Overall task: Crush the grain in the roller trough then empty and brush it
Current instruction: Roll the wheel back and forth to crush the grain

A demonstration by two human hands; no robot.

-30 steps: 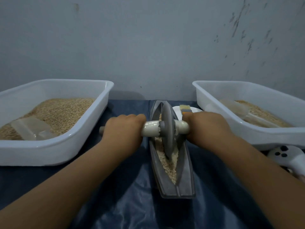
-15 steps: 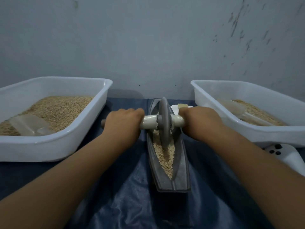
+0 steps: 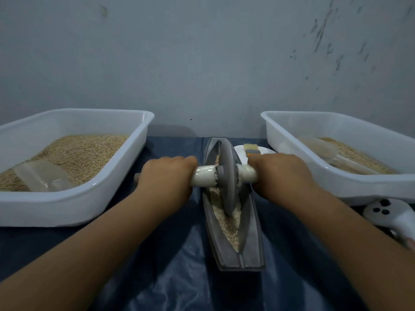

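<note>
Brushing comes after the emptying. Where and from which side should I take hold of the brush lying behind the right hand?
Probably by its handle, though the right hand hides that end. The brush lies on the white dish with its pale bristles toward the wall, so the handle points at you. Come from the near side, between the roller trough and the right tub.

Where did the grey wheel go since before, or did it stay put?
Yes, slightly. Half a second ago the wheel sat nearer the trough's far tip; now it has rolled back a little toward the person.
</note>
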